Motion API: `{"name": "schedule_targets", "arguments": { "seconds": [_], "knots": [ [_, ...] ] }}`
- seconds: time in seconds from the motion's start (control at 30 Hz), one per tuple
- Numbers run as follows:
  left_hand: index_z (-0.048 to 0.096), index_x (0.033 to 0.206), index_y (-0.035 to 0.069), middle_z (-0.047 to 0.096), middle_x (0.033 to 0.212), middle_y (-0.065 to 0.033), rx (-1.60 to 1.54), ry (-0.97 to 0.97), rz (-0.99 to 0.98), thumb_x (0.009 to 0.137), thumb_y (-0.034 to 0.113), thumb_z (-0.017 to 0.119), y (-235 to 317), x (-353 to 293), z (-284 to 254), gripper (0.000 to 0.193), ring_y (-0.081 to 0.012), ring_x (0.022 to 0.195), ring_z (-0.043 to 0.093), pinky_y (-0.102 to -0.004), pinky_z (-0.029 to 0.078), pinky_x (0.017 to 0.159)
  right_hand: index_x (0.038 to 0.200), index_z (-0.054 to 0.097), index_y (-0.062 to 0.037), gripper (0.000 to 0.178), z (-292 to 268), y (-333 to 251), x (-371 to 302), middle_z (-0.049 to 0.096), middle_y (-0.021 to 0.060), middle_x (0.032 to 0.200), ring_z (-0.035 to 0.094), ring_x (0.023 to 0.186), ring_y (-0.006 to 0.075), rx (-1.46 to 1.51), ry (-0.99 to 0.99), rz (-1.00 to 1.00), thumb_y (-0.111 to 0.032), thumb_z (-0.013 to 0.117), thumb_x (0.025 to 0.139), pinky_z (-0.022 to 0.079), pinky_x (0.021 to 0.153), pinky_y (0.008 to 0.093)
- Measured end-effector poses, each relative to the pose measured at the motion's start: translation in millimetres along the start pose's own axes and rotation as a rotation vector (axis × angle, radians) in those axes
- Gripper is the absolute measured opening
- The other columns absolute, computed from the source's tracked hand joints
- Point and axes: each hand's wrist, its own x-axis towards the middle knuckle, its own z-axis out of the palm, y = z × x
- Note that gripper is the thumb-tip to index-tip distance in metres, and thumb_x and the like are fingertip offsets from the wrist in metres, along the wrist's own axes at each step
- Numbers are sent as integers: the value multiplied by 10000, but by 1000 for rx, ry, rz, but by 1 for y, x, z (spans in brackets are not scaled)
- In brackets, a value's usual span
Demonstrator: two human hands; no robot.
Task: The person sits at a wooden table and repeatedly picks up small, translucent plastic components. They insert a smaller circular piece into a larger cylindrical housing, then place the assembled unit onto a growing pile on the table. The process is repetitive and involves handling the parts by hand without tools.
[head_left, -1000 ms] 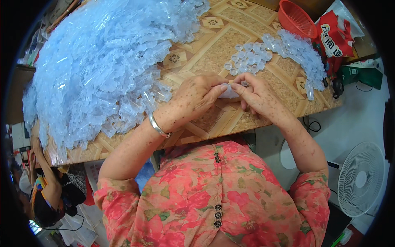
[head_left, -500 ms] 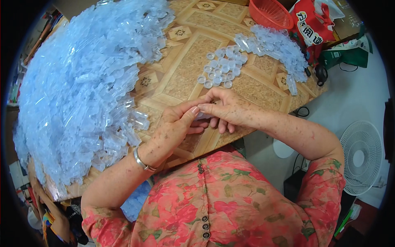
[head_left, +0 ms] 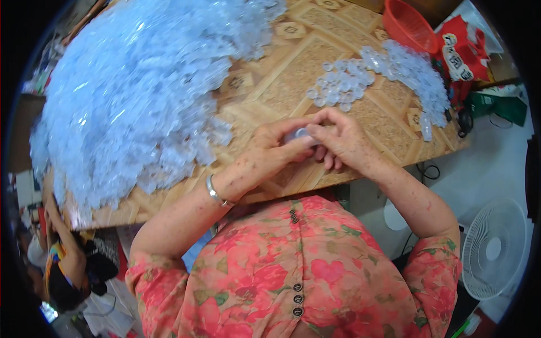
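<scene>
Near the table's front edge my two hands meet around a small clear plastic tube, its round end showing between the thumbs. My left hand, with a silver bracelet on the wrist, is closed on it from the left. From the other side my right hand grips it too, thumb pressed toward the round end and lower fingers curled beneath. Most of the tube is hidden by the fingers. Just beyond the hands lie several small round clear caps in a loose cluster.
A large heap of clear bluish plastic pieces covers the table's left side. A smaller pile of clear tubes lies at the far right, by a red basket and a red bag. Another person's arm shows at far left; a white fan stands right.
The view has shifted, so the table's things sit further right and higher. My hands remain together, and the tube's round end now shows between the thumbs.
</scene>
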Motion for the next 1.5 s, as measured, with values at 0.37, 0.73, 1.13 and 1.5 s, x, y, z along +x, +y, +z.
{"name": "schedule_targets", "arguments": {
  "seconds": [0.37, 0.73, 1.13, 1.5],
  "knots": [
    [701, 1213, 27, 759, 977, -76, 688, -78, -466, 873, 208, 769, 66, -173, -65, 391, -175, 780, 716, -312, 569, 679, 1132, 607, -56, 268, 3, 34, -10, 622, -1, 737, 551, 522, 26, 50, 65, -211, -282, 663, 999, 396, 439, 170],
    [685, 1144, 22, 702, 1034, -162, 1339, 488, 139, 789, 137, 785, 47, -190, -61, 386, -365, 953, 683, -440, 537, 857, 1081, 641, -57, 198, 7, 43, -7, 642, 0, 753, 554, 531, 17, 34, 105, -297, -233, 670, 993, 375, 417, 167],
    [635, 1250, 24, 637, 1267, -156, 1693, 375, 597, 750, 153, 809, 91, 83, -71, 545, -355, 1204, 564, -418, 488, 1016, 1051, 621, -16, 114, 10, 37, -14, 610, 4, 790, 566, 566, 33, 118, 152, -279, -114, 637, 995, 457, 495, 195],
    [586, 1394, 208, 593, 1402, -60, 2189, 514, 516, 913, 37, 540, 150, 253, -127, 512, -342, 1432, 414, -566, 271, 1193, 1074, 647, 8, 168, 9, 44, -15, 659, 13, 809, 619, 639, 35, 154, 120, -381, -101, 682, 951, 486, 589, 212]
  ]
}}
